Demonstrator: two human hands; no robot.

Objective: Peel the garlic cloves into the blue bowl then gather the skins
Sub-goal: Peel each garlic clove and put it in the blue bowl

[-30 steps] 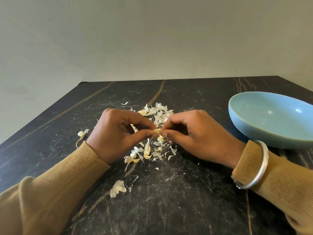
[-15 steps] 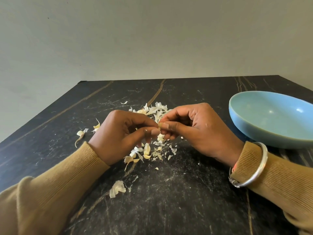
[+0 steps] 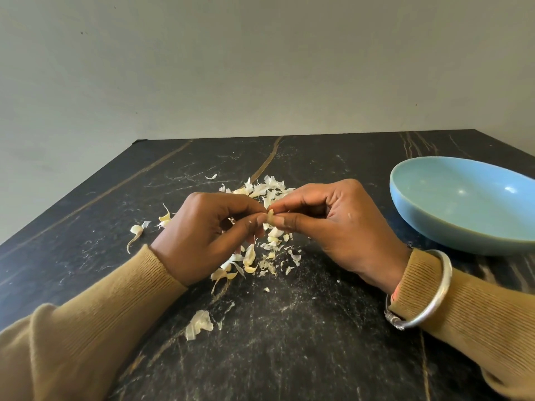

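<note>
Raised slightly off the dark marble counter (image 3: 289, 348) since a second ago, the left hand (image 3: 208, 235) and right hand (image 3: 335, 227) now show the garlic clove (image 3: 270, 217) between their thumb tips. Each hand pinches it with thumb and forefinger, the other fingers curled in. Papery skins (image 3: 269, 188) lie scattered mid-counter, under and behind the hands. One larger skin (image 3: 199, 324) lies nearer the front edge, and a stemmed piece (image 3: 135, 230) lies toward the left edge. The blue bowl (image 3: 463, 244) sits at the right edge, apart from the hands. A silver bangle (image 3: 434, 293) circles the right sleeve (image 3: 477, 322).
</note>
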